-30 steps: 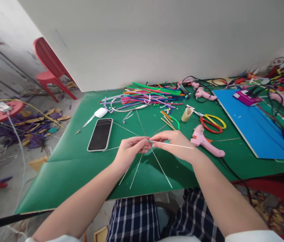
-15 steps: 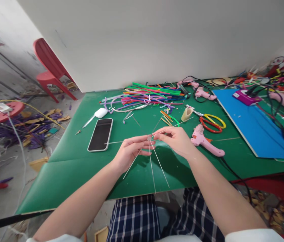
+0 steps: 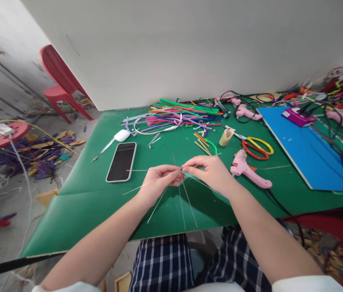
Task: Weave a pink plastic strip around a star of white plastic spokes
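Several thin, pale wires fan out like spokes from one small centre, held above the green table. My left hand pinches that centre from the left between thumb and fingers. From the right, the thumb and index finger of my right hand close on the same spot, fingertips meeting those of the left. The centre itself is mostly covered by fingers. Some spokes point toward my lap, others out past each hand. Left of the hands lies a phone; to the right is a pink glue gun.
Behind the hands is a heap of coloured pipe cleaners. Scissors and a beige tube sit at right, near a blue board with a purple power strip. A white case lies behind the phone.
The spokes have turned and shifted between my fingers, with one now slanting out past my left wrist. My right fingertips have moved slightly left and down, closer to the centre.
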Action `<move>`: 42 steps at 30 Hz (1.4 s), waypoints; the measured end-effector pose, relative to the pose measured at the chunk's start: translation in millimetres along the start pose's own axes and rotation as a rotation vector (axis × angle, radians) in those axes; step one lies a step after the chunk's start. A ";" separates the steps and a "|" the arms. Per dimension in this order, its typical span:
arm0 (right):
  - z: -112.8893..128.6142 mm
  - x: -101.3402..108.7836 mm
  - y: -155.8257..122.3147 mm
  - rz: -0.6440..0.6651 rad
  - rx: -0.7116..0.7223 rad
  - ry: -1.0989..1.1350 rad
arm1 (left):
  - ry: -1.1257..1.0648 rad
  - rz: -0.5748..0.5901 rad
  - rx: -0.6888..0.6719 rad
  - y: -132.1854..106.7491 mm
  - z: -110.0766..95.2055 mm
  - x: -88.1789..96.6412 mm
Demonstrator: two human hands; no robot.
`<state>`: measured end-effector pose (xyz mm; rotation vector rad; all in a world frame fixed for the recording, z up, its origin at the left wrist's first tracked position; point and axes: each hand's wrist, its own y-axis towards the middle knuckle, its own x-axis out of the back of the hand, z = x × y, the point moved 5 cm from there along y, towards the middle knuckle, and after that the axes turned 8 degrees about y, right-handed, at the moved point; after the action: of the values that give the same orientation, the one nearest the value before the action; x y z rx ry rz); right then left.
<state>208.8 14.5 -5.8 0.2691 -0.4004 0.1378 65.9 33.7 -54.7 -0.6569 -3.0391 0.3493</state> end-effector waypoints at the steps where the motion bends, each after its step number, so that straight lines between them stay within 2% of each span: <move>1: 1.2 -0.1 -0.3 0.002 0.014 -0.020 | 0.012 -0.012 -0.008 -0.4 -0.7 0.3; 11: 8.3 -2.1 -1.7 0.012 0.063 -0.123 | 0.059 -0.016 -0.051 -2.0 -2.9 0.4; 25: 9.4 -4.7 -4.6 0.045 0.094 -0.127 | 0.086 -0.050 -0.095 -4.3 -6.2 0.1; 37: 10.9 -8.6 -5.5 0.094 0.195 -0.262 | 0.106 -0.077 -0.077 -5.0 -4.4 -0.3; 42: 6.9 -6.3 -2.8 0.073 0.141 -0.194 | 0.064 -0.068 -0.079 -2.8 -3.0 0.1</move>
<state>201.1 9.4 -2.9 0.4088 -0.5944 0.2125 64.9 32.0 -51.1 -0.5557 -3.0180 0.2028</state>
